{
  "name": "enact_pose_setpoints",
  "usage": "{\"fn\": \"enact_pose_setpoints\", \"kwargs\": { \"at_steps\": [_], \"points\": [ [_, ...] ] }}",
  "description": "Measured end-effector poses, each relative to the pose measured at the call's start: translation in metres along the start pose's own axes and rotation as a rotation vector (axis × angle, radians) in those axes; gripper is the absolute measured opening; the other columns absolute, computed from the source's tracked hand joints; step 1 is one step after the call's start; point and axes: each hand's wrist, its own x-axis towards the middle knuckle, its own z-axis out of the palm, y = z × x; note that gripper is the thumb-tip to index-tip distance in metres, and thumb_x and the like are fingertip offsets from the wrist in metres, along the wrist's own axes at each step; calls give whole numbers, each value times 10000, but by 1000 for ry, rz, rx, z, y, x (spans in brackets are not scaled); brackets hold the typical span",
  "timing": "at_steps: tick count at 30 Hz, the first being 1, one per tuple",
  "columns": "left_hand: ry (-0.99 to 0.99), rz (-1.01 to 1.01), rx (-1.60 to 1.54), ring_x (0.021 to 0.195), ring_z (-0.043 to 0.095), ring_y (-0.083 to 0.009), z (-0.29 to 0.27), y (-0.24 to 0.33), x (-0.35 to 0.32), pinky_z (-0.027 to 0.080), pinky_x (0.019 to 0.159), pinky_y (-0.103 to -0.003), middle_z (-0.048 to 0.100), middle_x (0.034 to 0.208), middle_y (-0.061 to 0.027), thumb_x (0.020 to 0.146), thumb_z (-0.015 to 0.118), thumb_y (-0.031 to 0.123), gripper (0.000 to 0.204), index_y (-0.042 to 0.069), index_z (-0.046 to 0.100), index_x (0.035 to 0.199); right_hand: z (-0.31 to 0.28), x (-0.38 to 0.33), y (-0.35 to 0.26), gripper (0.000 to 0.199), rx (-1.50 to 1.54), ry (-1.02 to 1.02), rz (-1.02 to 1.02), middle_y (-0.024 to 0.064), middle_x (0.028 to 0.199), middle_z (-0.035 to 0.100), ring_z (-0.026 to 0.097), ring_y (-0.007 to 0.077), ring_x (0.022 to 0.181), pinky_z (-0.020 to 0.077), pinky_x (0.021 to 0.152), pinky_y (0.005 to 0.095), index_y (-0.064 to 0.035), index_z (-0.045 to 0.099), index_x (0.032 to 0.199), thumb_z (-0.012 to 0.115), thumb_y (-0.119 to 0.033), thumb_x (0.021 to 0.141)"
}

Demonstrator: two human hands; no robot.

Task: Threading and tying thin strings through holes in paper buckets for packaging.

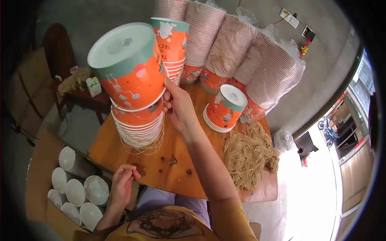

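At upper left, right hand (177,102) is pinching cup (130,86), ideally holding it straight; left hand (124,181) is curling its fingers together

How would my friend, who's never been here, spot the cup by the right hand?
Find the wooden table, then the cup stack near its left edge. At the top is an upside-down paper cup, orange with a green band and a pale base facing up. Only this cup has the right hand at its rim.
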Motion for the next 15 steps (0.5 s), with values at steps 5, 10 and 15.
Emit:
{"fn": "enact_pose_setpoints", "kwargs": {
  "at_steps": [5, 10, 15],
  "points": [
    [22, -115, -68, 836, 603, -173, 30, -22, -13, 489, 798, -314, 602, 880, -78, 941, 493, 75, 123, 18, 584, 1002, 15, 4, -19, 437, -209, 24, -5, -44, 502, 461, 419, 75, 410, 334, 411, 237, -149, 504, 588, 649, -432, 887],
    [-87, -200, -81, 853, 608, -126, 34, -33, -2, 464, 822, -263, 632, 858, -49, 960, 504, 101, 155, 23, 611, 1040, -15, 15, -24, 314, -342, -9, -5, -44, 586, 502, 413, 34, 438, 349, 382, 184, -98, 574, 771, 606, -367, 930],
    [-1, 259, 404, 967, 530, -129, 42, 19, 20, 419, 880, -268, 543, 1075, -58, 947, 523, 116, 256, 25, 498, 1185, -38, 14, -22, 280, -475, -37, 26, -32, 641, 551, 473, 37, 478, 377, 391, 187, -78, 585, 802, 588, -322, 939]
  ]
}}
